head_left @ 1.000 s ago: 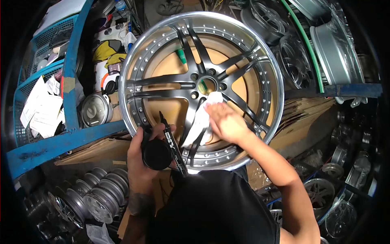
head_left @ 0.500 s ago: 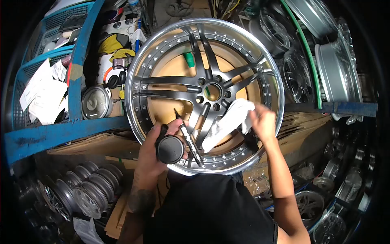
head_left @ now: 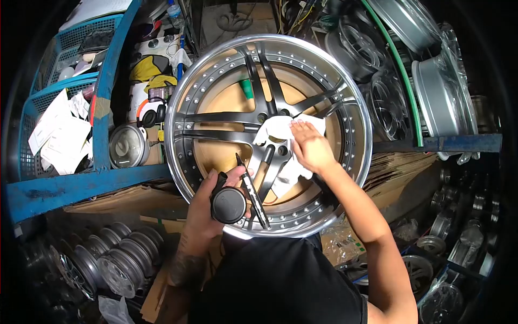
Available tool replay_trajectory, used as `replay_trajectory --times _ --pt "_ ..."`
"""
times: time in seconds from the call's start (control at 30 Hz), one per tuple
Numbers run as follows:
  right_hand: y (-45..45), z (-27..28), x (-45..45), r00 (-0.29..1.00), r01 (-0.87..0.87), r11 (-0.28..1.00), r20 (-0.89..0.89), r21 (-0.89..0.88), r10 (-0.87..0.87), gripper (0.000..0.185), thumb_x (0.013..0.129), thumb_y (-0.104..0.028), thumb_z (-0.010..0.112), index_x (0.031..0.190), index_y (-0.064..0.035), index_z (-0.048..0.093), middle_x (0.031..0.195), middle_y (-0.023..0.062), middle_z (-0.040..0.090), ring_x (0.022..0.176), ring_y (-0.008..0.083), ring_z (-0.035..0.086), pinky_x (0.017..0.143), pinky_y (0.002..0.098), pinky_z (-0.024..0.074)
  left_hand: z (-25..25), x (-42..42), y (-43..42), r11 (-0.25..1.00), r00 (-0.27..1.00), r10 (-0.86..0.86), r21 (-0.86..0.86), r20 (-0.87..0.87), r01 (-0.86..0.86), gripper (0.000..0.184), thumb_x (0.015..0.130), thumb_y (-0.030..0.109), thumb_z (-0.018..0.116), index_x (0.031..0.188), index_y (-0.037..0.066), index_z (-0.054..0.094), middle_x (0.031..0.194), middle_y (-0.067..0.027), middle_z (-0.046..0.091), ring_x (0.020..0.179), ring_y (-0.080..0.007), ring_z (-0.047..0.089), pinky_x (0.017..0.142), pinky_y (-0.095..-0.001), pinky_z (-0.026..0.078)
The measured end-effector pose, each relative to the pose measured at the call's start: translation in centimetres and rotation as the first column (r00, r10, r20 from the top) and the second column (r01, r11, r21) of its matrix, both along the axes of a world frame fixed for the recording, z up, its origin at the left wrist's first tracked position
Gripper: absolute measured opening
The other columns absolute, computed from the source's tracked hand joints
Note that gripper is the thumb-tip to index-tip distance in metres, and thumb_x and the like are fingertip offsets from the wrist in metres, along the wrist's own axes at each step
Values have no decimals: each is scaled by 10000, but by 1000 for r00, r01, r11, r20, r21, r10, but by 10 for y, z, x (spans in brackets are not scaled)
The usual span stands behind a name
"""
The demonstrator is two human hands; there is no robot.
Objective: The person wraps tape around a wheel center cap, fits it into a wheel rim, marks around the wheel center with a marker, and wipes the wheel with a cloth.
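Note:
A large wheel rim [head_left: 186, 86] with dark grey twin spokes, a polished lip and a ring of bolts lies face up before me. My left hand [head_left: 208, 200] is closed round a black round-topped object [head_left: 229, 205] and also holds a black marker pen [head_left: 253, 195] with white lettering, its tip pointing up. Both are over the rim's near left part. My right hand [head_left: 313, 148] presses a white cloth [head_left: 275, 129] onto the hub and spokes, fingers together on top. The cloth covers much of the centre hole. A green object [head_left: 246, 89] shows between the upper spokes.
Blue baskets [head_left: 40, 102] with papers stand at the left behind a blue metal frame [head_left: 81, 186]. Headphones [head_left: 154, 114] and yellow-black gloves [head_left: 151, 69] lie beside the rim. More wheels [head_left: 442, 97] are at the right, and others [head_left: 121, 264] lower left.
My right hand has moved left and up, bringing the cloth from the lower right spoke onto the hub, where it is spread out. My left hand still holds the marker and the black object.

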State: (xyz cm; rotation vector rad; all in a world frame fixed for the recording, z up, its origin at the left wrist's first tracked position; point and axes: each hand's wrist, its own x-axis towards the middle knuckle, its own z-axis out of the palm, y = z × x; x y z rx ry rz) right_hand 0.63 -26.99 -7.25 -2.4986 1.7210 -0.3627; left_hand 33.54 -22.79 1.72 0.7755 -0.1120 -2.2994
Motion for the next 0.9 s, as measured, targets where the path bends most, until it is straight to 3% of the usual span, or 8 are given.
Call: replay_trajectory --times 0.13,0.3,0.37,0.43,0.57,0.7,0.8,0.9 --pt "-20 -6 23 954 244 931 -108 -270 -281 225 962 -203 608 1042 -9 689 1042 206 732 1027 370 694 1099 474 459 -6 -2 0 999 998 -37 -23 42 38 667 1113 520 285 1491 -3 454 1517 -212 488 987 -284 609 780 -464 565" --pt "-28 11 14 880 416 909 232 41 -413 314 1013 -178 559 779 4 662 782 214 690 840 378 691 1058 493 437 -10 -2 -1 981 987 -75 -166 140 98 711 1110 526 275 1502 -42 447 1285 -199 619 891 -265 633 800 -417 558" --pt "-33 0 9 917 398 909 70 -123 -393 260 1028 -186 554 902 2 681 849 210 714 878 362 701 1073 503 430 -3 -2 -1 963 964 -101 -219 245 156 735 1109 529 288 1501 -73 449 1018 -183 698 815 -257 666 816 -379 564" --pt "-14 -18 28 956 279 920 -5 -276 -292 253 1030 -194 555 1081 20 678 922 238 728 967 375 715 1100 500 445 -1 -2 2 955 965 -113 -243 238 172 733 1116 500 299 1501 -109 428 991 -176 699 817 -253 682 821 -366 564" --pt "-16 28 13 926 378 919 -31 114 -377 247 1026 -193 564 1108 13 674 1084 283 714 1081 403 695 1075 485 489 -1 -8 -3 944 960 -121 -270 252 190 715 1122 474 300 1496 -123 425 998 -177 705 810 -254 687 826 -361 561" --pt "25 -2 2 985 172 984 -28 46 -171 393 982 -161 623 1313 52 615 1277 270 677 1187 432 654 1059 480 513 1 -9 -8 932 949 -151 -280 276 230 711 1126 466 288 1499 -125 419 986 -180 697 817 -251 681 832 -367 552" --pt "53 6 3 996 94 995 -5 -21 -94 361 972 -184 644 1246 50 666 1162 246 729 1099 364 714 981 474 556 -1 -8 -11 947 969 -118 -269 216 175 709 1125 468 284 1507 -114 416 1017 -186 696 824 -243 676 829 -368 554" --pt "37 59 2 835 419 784 145 457 -531 301 995 -175 599 1174 47 695 1005 199 759 882 311 754 806 385 590 -4 -10 -8 957 983 -54 -273 175 101 654 1128 452 319 1474 -76 490 1065 -170 711 795 -209 695 779 -331 581"
